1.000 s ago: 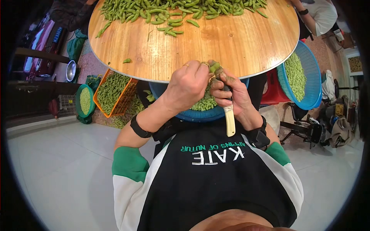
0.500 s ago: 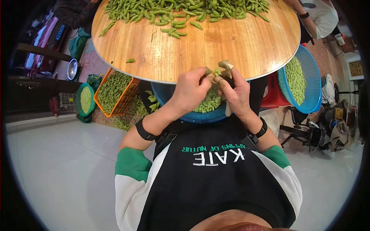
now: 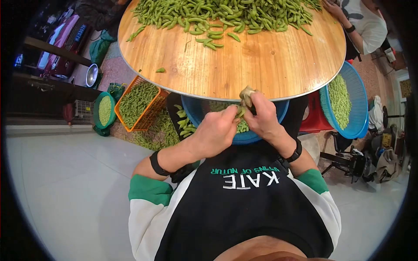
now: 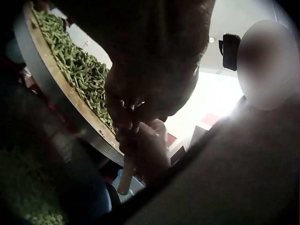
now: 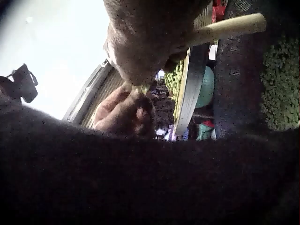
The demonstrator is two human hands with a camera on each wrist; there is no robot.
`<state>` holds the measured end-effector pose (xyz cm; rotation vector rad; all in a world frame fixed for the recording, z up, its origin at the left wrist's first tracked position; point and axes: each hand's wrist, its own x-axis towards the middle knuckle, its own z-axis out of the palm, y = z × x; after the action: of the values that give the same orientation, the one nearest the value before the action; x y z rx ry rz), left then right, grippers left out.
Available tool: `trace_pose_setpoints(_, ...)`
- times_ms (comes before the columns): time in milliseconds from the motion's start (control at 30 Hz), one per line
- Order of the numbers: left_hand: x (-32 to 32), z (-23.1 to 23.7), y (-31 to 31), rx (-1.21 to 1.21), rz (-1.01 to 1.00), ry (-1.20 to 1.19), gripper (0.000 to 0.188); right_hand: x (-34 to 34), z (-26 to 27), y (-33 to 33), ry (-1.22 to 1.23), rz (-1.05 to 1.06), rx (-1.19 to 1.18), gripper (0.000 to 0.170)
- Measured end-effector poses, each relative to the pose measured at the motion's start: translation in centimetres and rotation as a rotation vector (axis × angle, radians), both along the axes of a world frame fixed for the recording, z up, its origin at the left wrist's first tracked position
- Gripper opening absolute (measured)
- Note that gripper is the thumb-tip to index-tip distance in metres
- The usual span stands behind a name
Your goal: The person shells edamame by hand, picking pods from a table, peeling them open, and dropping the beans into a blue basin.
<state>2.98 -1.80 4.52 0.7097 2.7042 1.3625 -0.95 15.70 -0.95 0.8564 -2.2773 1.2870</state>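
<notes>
While the left hand (image 3: pixel 217 132) pinches with curled fingers at a green pod (image 3: pixel 240 114), the right hand (image 3: pixel 264 115) meets it from the other side, its fingers bent around a pale handle (image 5: pixel 232 28) that juts out of its grip in both wrist views. That pod sits between the two sets of fingertips, above the near edge of the table; whether it is split, and what the handle ends in, I cannot tell.

The step in hand looks to be working the beans out of this one pod. The next move probably calls for letting the beans drop into the blue basin (image 3: pixel 249 139) right below — then a fresh pod.

As to numbers: two hands at work, one pod between them, one handle. Under the hands stands the one blue basin, with loose beans (image 3: pixel 242 126) too many to count. Ahead is one round wooden table (image 3: pixel 244 65), bearing one big heap of pods (image 3: pixel 209 13) — past counting — with a handful strayed off its near side and one stray pod (image 3: pixel 160 70) alone by the left edge. Farther out, on the left, are one orange crate (image 3: pixel 152 112) of pods, one green basin (image 3: pixel 112 117) of beans and one metal bowl (image 3: pixel 91 75); on the right, a blue basket (image 3: pixel 358 100) of beans, possibly two nested. One other person (image 3: pixel 365 30) is at the table's far right.
</notes>
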Motion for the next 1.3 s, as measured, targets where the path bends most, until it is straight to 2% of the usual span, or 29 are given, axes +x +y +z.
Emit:
trace_pose_setpoints(67, 0.7, 0.8, -0.9, -0.019, 0.096, 0.053, 0.015, -0.1, 0.4, 0.4, -0.003, 0.086, 0.014, 0.033)
trace_pose_setpoints(133, 0.7, 1.1, -4.0, -0.257, 0.104, 0.135, 0.014, -0.1, 0.3, 1.3, -0.037, 0.134, 0.069, 0.033)
trace_pose_setpoints(200, 0.5, 1.6, -7.5, -0.630, 0.016, -0.032, 0.009, 0.1, 0.2, 1.7, -0.067, 0.171, 0.122, 0.034)
trace_pose_setpoints(300, -1.1, 0.9, -8.8, -0.734, 0.111, 0.102, 0.007, 0.7, -0.5, 1.5, 0.019, 0.143, 0.233, 0.036)
trace_pose_setpoints(367, -4.8, 0.4, -8.3, -0.607, 0.177, 0.210, 0.008, 0.7, -0.8, 1.1, 0.041, 0.136, 0.197, 0.035)
trace_pose_setpoints(433, -9.4, -0.2, -7.0, -0.494, 0.176, 0.418, 0.010, 0.5, -0.6, 1.1, 0.067, 0.124, 0.171, 0.033)
trace_pose_setpoints(500, -14.5, -1.4, -5.1, -0.349, 0.180, 0.488, 0.012, 0.6, -0.3, 1.6, -0.114, 0.144, 0.164, 0.029)
trace_pose_setpoints(567, -18.8, -2.5, -3.3, -0.385, 0.248, 0.414, 0.016, 0.4, -0.3, 1.9, -0.142, 0.142, 0.120, 0.027)
trace_pose_setpoints(600, -19.9, -2.9, -3.0, -0.377, 0.254, 0.412, 0.016, 0.2, -0.3, 2.0, -0.168, 0.140, 0.064, 0.025)
trace_pose_setpoints(667, -21.5, -3.6, -2.6, -0.537, 0.295, 0.332, 0.022, 0.1, -0.5, 2.4, -0.176, 0.142, 0.044, 0.025)
trace_pose_setpoints(733, -22.7, -4.6, -3.9, -0.530, 0.284, 0.317, 0.024, -0.3, -0.4, 2.7, -0.184, 0.139, 0.013, 0.025)
trace_pose_setpoints(800, -22.7, -4.8, -5.3, -0.536, 0.259, 0.293, 0.025, -0.3, -0.2, 2.8, -0.403, 0.170, -0.216, 0.027)
trace_pose_setpoints(867, -21.1, -3.4, -5.8, -0.565, 0.361, 0.214, 0.018, -0.9, -0.1, 3.0, -0.479, 0.221, -0.250, 0.031)
trace_pose_setpoints(900, -20.3, -3.1, -5.9, -0.571, 0.353, 0.212, 0.018, -1.0, 0.9, 3.0, -0.738, 0.256, -0.401, 0.032)
trace_pose_setpoints(933, -19.3, -2.8, -5.9, -0.240, 0.337, 0.011, 0.018, -1.3, 1.4, 2.9, -0.994, 0.290, -0.554, 0.033)
trace_pose_setpoints(967, -18.2, -2.5, -5.8, 0.092, 0.313, -0.190, 0.020, -1.6, 1.0, 2.6, -0.985, 0.337, -0.639, 0.035)
trace_pose_setpoints(1000, -16.9, -2.1, -5.3, 0.088, 0.302, -0.195, 0.020, -2.0, 1.1, 2.4, -0.985, 0.327, -0.648, 0.035)
trace_pose_setpoints(1067, -14.1, -1.6, -3.5, 0.572, 0.156, -0.444, 0.019, -2.6, 1.4, 2.0, -1.116, 0.346, -0.817, 0.040)
trace_pose_setpoints(1133, -11.6, -1.4, -1.9, 0.655, 0.095, -0.522, 0.018, -2.8, 1.3, 1.7, -1.169, 0.333, -0.873, 0.041)
trace_pose_setpoints(1167, -10.8, -1.6, -1.3, 0.737, 0.044, -0.585, 0.017, -2.8, 1.3, 1.7, -1.208, 0.398, -0.945, 0.041)
trace_pose_setpoints(1200, -10.3, -1.9, -0.8, 0.743, 0.041, -0.596, 0.017, -2.8, 1.3, 1.7, -1.245, 0.466, -1.016, 0.041)
trace_pose_setpoints(1233, -9.8, -2.3, -0.5, 0.737, 0.031, -0.621, 0.016, -2.7, 1.4, 1.9, -1.272, 0.516, -1.073, 0.029)
trace_pose_setpoints(1300, -9.2, -2.4, -0.1, 0.723, 0.021, -0.688, 0.016, -2.4, 1.3, 2.0, -1.254, 0.533, -1.071, 0.029)
